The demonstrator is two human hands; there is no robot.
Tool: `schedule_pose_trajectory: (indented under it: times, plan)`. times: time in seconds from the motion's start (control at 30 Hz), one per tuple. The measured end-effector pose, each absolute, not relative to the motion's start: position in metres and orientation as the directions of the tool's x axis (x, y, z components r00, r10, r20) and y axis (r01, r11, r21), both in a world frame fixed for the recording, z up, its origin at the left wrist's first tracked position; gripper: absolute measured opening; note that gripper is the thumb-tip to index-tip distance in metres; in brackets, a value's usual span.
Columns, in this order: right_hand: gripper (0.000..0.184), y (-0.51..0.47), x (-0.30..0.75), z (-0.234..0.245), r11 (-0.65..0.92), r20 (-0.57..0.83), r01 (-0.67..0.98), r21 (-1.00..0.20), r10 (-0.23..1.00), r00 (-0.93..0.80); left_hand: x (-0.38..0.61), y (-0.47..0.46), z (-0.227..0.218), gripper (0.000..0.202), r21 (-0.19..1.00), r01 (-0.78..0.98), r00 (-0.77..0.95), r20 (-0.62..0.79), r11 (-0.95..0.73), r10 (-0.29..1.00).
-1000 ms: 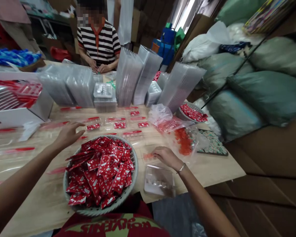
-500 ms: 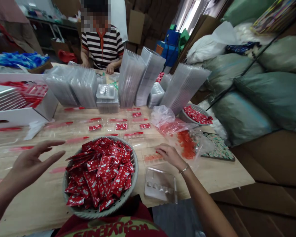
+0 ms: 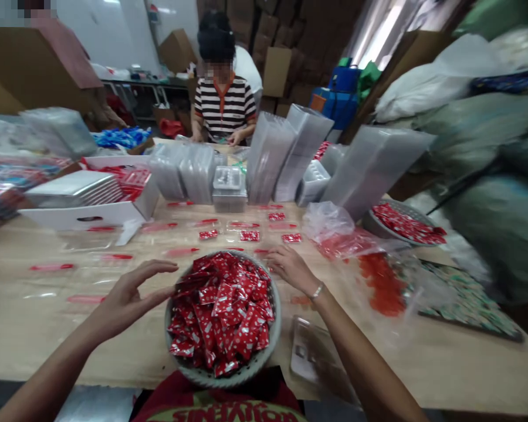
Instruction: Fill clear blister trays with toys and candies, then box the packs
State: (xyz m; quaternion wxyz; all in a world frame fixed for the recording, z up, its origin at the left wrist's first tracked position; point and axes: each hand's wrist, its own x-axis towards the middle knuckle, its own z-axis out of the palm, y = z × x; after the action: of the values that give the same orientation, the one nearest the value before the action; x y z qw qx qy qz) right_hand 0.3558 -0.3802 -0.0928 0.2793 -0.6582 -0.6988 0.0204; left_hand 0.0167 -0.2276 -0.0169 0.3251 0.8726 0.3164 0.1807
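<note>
A round grey woven basket [image 3: 222,375] sits at the table's near edge, heaped with red-and-white foil sachets [image 3: 220,310]. My left hand [image 3: 129,296] hovers beside its left rim, fingers curved and holding nothing. My right hand [image 3: 293,269] is at the basket's upper right, with fingertips down near the rim and nothing visible in it. Transparent trays with red strips and small red sachets [image 3: 249,235] lie just beyond the basket. An empty transparent tray [image 3: 312,357] lies under my right forearm.
Tall stacks of transparent trays [image 3: 268,158] line the wooden table [image 3: 35,305]. A co-worker in a striped shirt [image 3: 224,108] works beyond them. To the right are a plastic bag of red pieces [image 3: 381,284], a second sachet basket [image 3: 405,223] and green sacks [image 3: 488,135].
My left hand has moved right, closer to the basket. My right hand has moved from the small tray to the basket's upper right. The whole view has shifted rightward as my head turned.
</note>
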Motion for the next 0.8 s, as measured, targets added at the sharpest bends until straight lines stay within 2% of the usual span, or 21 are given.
schedule_pose_trajectory:
  times: [0.07,0.13,0.23,0.3,0.37,0.43,0.53,0.67,0.8]
  plan:
    - [0.018,-0.380,0.333,-0.069,0.156,0.444,0.829,-0.538,0.888,0.121,0.024,-0.234,-0.017,0.046,0.647,0.394,0.750,0.185,-0.653,0.635]
    - [0.021,-0.374,0.302,-0.049,0.137,0.429,0.787,-0.601,0.886,0.173,0.038,-0.240,-0.021,0.033,0.616,0.338,0.758,0.270,-0.712,0.594]
    - [0.019,-0.362,0.260,-0.037,0.065,0.330,0.873,-0.484,0.937,0.113,0.053,-0.249,-0.027,0.018,0.651,0.237,0.727,0.375,-0.722,0.576]
    - [0.016,-0.357,0.246,-0.038,0.074,0.307,0.901,-0.427,0.949,0.067,0.053,-0.249,-0.030,0.016,0.743,0.190,0.619,0.417,-0.642,0.666]
    - [0.013,-0.360,0.245,-0.041,0.128,0.343,0.863,-0.489,0.938,0.055,0.047,-0.235,-0.032,0.017,0.859,0.165,0.445,0.373,-0.484,0.814]
    - [0.014,-0.369,0.251,-0.043,0.146,0.370,0.780,-0.609,0.922,0.116,0.044,-0.206,-0.036,0.021,0.947,0.178,0.265,0.216,-0.268,0.940]
    - [0.025,-0.383,0.258,-0.043,0.100,0.338,0.683,-0.723,0.914,0.224,0.057,-0.143,-0.045,0.021,0.965,0.263,0.105,-0.010,-0.019,0.994]
    - [0.030,-0.398,0.254,-0.043,0.081,0.342,0.714,-0.695,0.911,0.230,0.096,-0.075,-0.044,0.016,0.938,0.346,0.080,-0.039,0.009,0.996]
    - [0.022,-0.420,0.255,-0.043,0.063,0.357,0.759,-0.648,0.905,0.230,0.119,-0.075,-0.018,0.013,0.902,0.424,0.143,0.026,-0.085,0.989]
